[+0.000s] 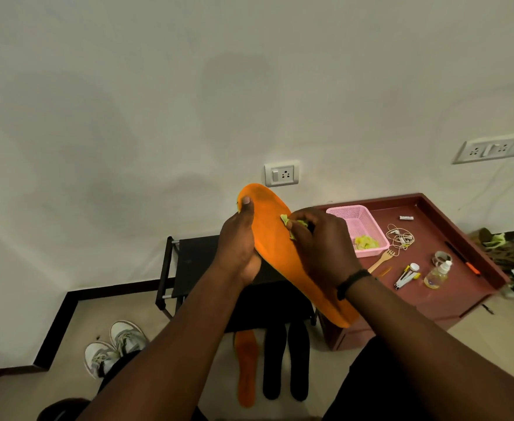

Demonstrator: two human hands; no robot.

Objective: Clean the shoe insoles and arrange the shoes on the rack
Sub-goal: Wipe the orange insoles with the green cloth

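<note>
Fingers (302, 229) of the right hand (322, 247) are curling tight around a small yellow-green cloth (292, 223), pressing it flat against the face of the orange insole (275, 238) near its middle. Across from them, the left hand (239, 247) is cradling the insole's left edge, thumb lying along the rim up toward the toe, the remaining fingers wrapping behind where I cannot see them. So the insole is sitting between both hands, held in the air, toe pointing up toward the wall socket (281, 174), heel dropping under the right wrist.

Risk is coming from that one-sided hold. To my eye, the insole is thin and bendy, and a hard rub could be folding it away from the cloth or twisting it out of the left hand's grasp. A slip would be dropping it toward the floor, where the second orange insole (246, 369) and two black insoles (286, 363) are lying. The cloth is small too; it could be bunching up and missing the dark smudge near the toe.

Further out, the black rack (189, 262) is standing against the wall with nothing visible on top, grey sneakers (116, 347) are waiting on the floor to the left, and a pink basket (360, 223) holding more cloth is sitting on the red worktop (450, 299).
</note>
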